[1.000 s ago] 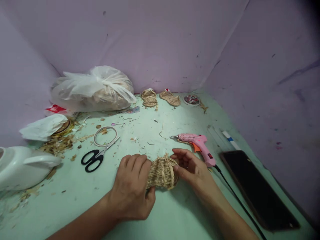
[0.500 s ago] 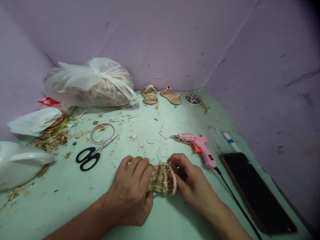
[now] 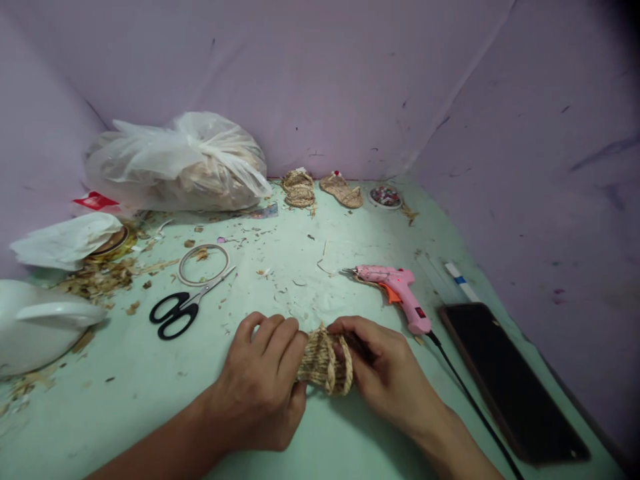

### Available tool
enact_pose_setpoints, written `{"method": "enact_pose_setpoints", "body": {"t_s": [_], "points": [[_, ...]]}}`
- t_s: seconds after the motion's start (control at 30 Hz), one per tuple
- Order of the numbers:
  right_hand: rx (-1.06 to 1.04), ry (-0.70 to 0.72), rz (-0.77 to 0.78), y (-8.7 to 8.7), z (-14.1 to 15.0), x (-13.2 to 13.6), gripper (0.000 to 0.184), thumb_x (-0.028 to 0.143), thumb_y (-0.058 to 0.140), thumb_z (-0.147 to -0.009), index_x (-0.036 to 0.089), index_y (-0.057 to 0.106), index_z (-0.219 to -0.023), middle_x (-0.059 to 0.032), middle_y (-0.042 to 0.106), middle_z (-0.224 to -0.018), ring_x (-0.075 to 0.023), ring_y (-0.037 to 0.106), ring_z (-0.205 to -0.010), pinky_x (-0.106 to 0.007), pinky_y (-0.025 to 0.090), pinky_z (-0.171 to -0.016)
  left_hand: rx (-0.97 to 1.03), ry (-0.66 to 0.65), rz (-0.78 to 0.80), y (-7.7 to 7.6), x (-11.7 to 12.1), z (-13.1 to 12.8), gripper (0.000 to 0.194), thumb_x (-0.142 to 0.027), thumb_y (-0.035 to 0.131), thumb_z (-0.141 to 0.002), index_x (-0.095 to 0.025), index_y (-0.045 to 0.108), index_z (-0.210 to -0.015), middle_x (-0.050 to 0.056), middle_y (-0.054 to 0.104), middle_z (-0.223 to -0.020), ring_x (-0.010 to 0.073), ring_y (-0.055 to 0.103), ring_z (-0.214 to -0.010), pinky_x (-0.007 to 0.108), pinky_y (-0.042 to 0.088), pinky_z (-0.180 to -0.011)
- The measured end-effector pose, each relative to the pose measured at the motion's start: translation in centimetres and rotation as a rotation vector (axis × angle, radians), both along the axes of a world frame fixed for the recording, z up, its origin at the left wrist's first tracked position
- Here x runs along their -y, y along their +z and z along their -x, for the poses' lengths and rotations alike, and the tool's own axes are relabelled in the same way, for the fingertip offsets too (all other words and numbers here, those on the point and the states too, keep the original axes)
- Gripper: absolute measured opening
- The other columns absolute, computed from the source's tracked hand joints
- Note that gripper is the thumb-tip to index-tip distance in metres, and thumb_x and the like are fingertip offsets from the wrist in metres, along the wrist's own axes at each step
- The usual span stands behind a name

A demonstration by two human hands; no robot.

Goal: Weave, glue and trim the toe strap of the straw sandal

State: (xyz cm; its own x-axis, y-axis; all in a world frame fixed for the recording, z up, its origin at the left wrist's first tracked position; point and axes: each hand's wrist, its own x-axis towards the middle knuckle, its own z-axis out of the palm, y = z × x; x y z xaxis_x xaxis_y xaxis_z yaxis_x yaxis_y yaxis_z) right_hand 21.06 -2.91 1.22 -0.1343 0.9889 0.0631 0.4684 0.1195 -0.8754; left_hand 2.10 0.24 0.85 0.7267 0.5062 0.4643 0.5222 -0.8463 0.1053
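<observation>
Between my two hands, just above the pale green table, is a small woven straw slipper with two braided cords looped across its right end. My left hand is wrapped round the slipper's left part and hides it. At the other end my right hand pinches near the braided cords; some of its fingertips are behind them or inside the loop. A pink glue gun with an orange trigger lies beyond my right hand. Black-handled scissors rest beyond my left hand, beside a tape ring.
Two small straw slippers and a dish of beads sit by the back wall. A stuffed plastic bag and a white jug-like object stand left, among straw scraps. A phone and the glue gun's cord lie right.
My right hand's fingers have shifted slightly at the top of the cords, its back turning more toward the view. My left hand keeps its hold. The view has moved very slightly.
</observation>
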Motion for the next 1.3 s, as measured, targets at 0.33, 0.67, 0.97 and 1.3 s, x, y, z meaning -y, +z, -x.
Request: {"method": "enact_pose_setpoints", "body": {"t_s": [0.33,0.67,0.97,1.3], "points": [[-0.02,-0.009,0.032,0.3,0.0,0.1,0.02,0.007,0.048,-0.078,0.02,0.059,-0.089,-0.0016,0.061,-0.076,-0.0142,0.054,-0.064,-0.027,0.043,-0.06,-0.008,0.006,-0.01,0.1,0.2,0.1,0.036,-0.022,0.052,-0.067,-0.009,0.055,-0.099,0.017,0.06,-0.096,0.0307,0.052,-0.087,0.051,0.036,-0.08],[-0.416,-0.012,0.284,0.2,-0.1,0.5,0.021,0.024,0.047,-0.086,0.023,0.051,-0.106,-0.005,0.061,-0.093,-0.018,0.058,-0.082,-0.029,0.047,-0.067,-0.026,-0.007,-0.085,0.3,-0.8,0.5,0.038,-0.02,0.055,-0.067,-0.005,0.054,-0.101,0.019,0.058,-0.097,0.0319,0.049,-0.089,0.052,0.037,-0.08],[-0.728,-0.164,0.368,0.9,0.6,0.3,0.07,0.032,0.056,-0.08,0.031,0.018,-0.139,-0.0059,0.059,-0.101,-0.0204,0.059,-0.089,-0.035,0.046,-0.078,0.036,0.059,-0.201,-0.1,-0.9,0.7,0.033,-0.019,0.057,-0.067,-0.006,0.056,-0.098,0.017,0.057,-0.092,0.0303,0.051,-0.087,0.049,0.039,-0.076],[-0.892,-0.248,0.381,0.1,2.1,0.0,0.037,0.029,0.063,-0.075,0.024,0.05,-0.109,0.0008,0.06,-0.082,-0.0136,0.055,-0.074,-0.025,0.041,-0.066,0.138,0.064,-0.355,-1.2,-0.1,0.0,0.032,-0.006,0.065,-0.06,-0.005,0.06,-0.091,0.014,0.056,-0.09,0.0279,0.052,-0.084,0.045,0.047,-0.07]]}}
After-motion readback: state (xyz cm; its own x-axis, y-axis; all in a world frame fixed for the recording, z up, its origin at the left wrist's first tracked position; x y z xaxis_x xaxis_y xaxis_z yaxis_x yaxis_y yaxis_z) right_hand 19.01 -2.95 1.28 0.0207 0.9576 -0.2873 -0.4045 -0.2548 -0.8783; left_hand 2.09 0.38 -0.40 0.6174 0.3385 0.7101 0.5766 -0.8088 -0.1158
